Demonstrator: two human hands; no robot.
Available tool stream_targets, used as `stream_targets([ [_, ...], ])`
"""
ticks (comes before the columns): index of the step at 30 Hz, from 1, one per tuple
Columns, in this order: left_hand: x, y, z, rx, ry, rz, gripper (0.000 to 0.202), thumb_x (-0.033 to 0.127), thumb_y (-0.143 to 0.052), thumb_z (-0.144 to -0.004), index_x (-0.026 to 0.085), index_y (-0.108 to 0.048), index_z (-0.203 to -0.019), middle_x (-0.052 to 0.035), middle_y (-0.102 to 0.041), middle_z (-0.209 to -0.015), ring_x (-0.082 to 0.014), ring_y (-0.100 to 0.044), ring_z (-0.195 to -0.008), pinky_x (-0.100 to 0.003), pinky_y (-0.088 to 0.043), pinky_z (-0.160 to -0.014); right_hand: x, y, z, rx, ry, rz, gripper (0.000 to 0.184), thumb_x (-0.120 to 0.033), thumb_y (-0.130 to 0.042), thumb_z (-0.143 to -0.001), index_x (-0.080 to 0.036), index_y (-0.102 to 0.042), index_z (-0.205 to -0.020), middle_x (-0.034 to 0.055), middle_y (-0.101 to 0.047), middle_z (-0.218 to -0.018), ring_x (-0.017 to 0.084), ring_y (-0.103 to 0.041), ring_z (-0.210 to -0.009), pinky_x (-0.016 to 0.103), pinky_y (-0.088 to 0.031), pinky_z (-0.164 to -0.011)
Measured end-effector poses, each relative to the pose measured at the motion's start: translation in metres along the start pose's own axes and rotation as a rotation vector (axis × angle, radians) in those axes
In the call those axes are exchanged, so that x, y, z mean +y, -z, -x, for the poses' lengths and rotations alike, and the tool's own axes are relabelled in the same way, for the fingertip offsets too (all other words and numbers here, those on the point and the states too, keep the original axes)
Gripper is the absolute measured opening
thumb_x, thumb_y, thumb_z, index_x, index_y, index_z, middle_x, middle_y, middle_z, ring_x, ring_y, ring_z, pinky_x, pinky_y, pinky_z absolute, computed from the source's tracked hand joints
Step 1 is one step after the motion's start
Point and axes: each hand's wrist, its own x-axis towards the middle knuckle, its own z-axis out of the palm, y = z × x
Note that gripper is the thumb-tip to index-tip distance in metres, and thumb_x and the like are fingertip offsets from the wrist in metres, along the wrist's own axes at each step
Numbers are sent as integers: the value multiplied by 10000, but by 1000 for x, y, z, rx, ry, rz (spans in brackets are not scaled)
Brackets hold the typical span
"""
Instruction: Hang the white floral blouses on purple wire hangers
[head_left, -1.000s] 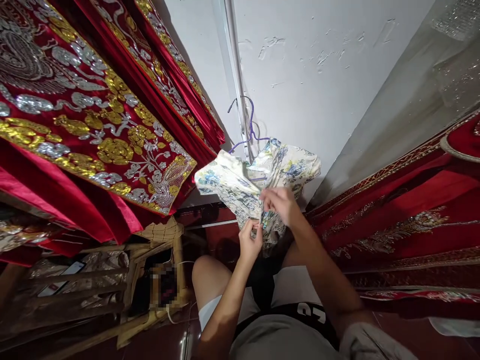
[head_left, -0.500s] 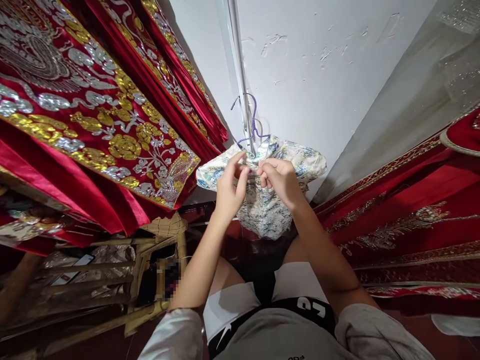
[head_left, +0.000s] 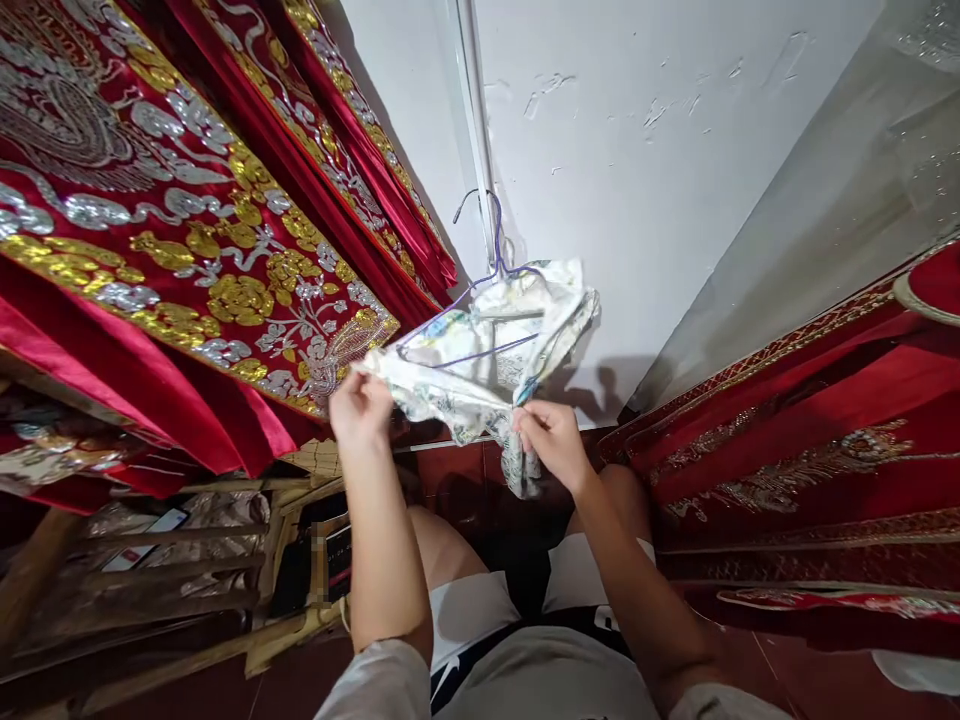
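A white garment with a blue and yellow floral print (head_left: pixel 457 385) hangs partly on a purple wire hanger (head_left: pixel 499 240), whose hook sits at a metal pole. My left hand (head_left: pixel 361 405) is closed on the garment's left shoulder edge and draws it out past the hanger's left end. At the front opening, my right hand (head_left: pixel 551 435) pinches the fabric edge. The neck gapes open, and the hanger's lower bar shows inside it. The right side of the garment still covers the hanger's right arm.
Red cloths with gold and silver sequins (head_left: pixel 247 290) hang at the left. More red embroidered fabric (head_left: pixel 787 450) hangs at the right. A white wall (head_left: pixel 637 150) with a metal pole (head_left: pixel 472 110) stands ahead. At lower left is a bamboo chair (head_left: pixel 285 630); a phone (head_left: pixel 161 525) lies nearby.
My left hand has moved left and down, pulling the garment's shoulder with it. My right hand has lowered slightly. The garment's front has opened and the hanger's left arm is now exposed.
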Motion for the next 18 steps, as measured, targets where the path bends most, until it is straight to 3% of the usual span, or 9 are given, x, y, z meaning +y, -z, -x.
stream_targets([
  [3,-45,37,7,179,238,53,430,98,-239,-1015,134,-664,-958,-66,-701,-719,-169,-681,-699,-298,-544,-769,15,-6,19,5,-61,-83,282,-326,-587,-858,-202,-597,-605,-46,-509,-430,105,-454,-411,242,-358,-476],
  [5,-78,53,21,146,258,12,383,81,-307,-972,130,-686,-963,-71,-707,-726,-172,-681,-706,-294,-534,-782,28,-2,25,23,-114,-95,298,-349,-580,-857,-205,-582,-595,-45,-497,-421,106,-445,-403,246,-353,-472],
  [8,-107,58,45,13,187,-21,197,112,-496,-895,161,-632,-761,-11,-614,-647,-132,-605,-622,-236,-496,-745,47,18,27,-78,-188,19,357,-399,-597,-875,-204,-578,-577,-33,-490,-422,120,-455,-422,260,-366,-486],
  [11,-109,43,73,-237,90,-118,205,224,-629,-863,180,-549,-679,19,-520,-661,-119,-522,-614,-223,-456,-681,56,37,24,-130,-211,190,407,-496,-612,-912,-203,-624,-630,-1,-556,-506,158,-520,-519,295,-429,-563],
  [13,-106,28,93,-504,8,-311,239,335,-646,-886,188,-570,-713,0,-540,-744,-145,-529,-692,-251,-456,-708,58,40,17,-67,-185,193,449,-599,-570,-936,-214,-668,-726,42,-654,-660,216,-618,-697,342,-500,-703],
  [16,-102,12,121,-819,-105,-697,219,403,-626,-935,205,-681,-860,-44,-622,-921,-205,-574,-894,-312,-460,-864,54,32,3,-102,-220,-53,632,-790,-420,-919,-234,-721,-931,94,-737,-959,290,-654,-1059,413,-508,-965],
  [18,-99,9,131,-891,-199,-907,224,368,-627,-953,246,-708,-1122,-63,-650,-1125,-235,-574,-1071,-345,-426,-993,48,24,-5,-205,-282,-282,818,-898,-304,-861,-225,-723,-1065,120,-738,-1072,315,-632,-1168,448,-505,-1011],
])
